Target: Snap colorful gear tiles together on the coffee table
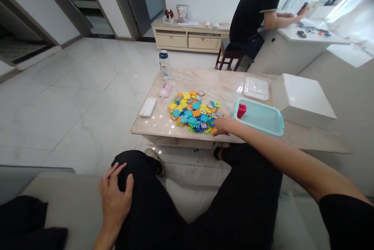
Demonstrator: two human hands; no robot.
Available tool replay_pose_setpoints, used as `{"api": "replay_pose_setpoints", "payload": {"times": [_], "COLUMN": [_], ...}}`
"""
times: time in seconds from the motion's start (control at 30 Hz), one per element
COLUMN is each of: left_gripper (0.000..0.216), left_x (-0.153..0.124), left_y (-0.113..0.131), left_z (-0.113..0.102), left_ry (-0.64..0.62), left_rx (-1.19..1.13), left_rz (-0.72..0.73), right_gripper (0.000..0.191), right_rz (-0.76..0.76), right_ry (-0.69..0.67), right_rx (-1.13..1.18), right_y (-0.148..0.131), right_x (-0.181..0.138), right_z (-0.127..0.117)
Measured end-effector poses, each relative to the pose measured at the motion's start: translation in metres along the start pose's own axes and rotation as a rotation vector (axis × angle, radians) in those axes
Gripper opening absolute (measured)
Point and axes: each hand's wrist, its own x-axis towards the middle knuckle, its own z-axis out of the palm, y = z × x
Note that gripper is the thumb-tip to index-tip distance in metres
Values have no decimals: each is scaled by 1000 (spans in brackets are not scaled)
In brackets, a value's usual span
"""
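Observation:
A heap of several coloured plastic building tiles (194,111) lies on the marble coffee table (222,84). My right hand (222,126) reaches out to the heap's near right edge, fingers curled on the tiles; whether it holds one I cannot make out. A red tile piece (241,110) stands in the turquoise tray (264,119) just right of that hand. My left hand (114,194) rests flat on my left knee with fingers spread, holding nothing.
A water bottle (165,64), a pink item (165,91) and a white flat case (148,107) sit left of the heap. A clear lid (256,88) and white box (304,100) lie right. Another person (258,10) sits at a white counter behind.

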Motion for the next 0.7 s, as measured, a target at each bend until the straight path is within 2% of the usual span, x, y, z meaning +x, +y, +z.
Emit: {"api": "replay_pose_setpoints", "payload": {"times": [0.1, 0.13, 0.2, 0.27, 0.33, 0.43, 0.5, 0.57, 0.7], "left_gripper": [52, 56, 65, 71, 80, 86, 84, 81, 79], "left_x": [1, 3, 10, 23, 41, 71, 90, 104, 122], "left_y": [15, 26, 56, 93, 130, 172, 186, 189, 186], "left_z": [-3, 2, 23, 60, 106, 173, 207, 228, 247], "left_ry": [-26, -41, -80, -143, -228, -321, -342, -371, -383], "left_rx": [96, 127, 171, 121, 38, -46, -77, -79, -26], "left_rz": [-22, -25, -33, 44, 171, 367, 443, 497, 505], "right_gripper": [56, 59, 63, 64, 62, 56, 53, 56, 64], "right_rz": [0, 8, 28, 21, -9, -48, -37, -10, 28], "right_ry": [-253, -269, -221, -168, -153, -119, -70, -8, 117], "right_rx": [158, 187, 212, 249, 310, 354, 341, 293, 227], "right_y": [3, 7, 16, 27, 37, 45, 45, 41, 32], "right_x": [27, 33, 40, 44, 48, 56, 62, 68, 78], "right_z": [18, 24, 35, 44, 51, 56, 55, 52, 47]}}
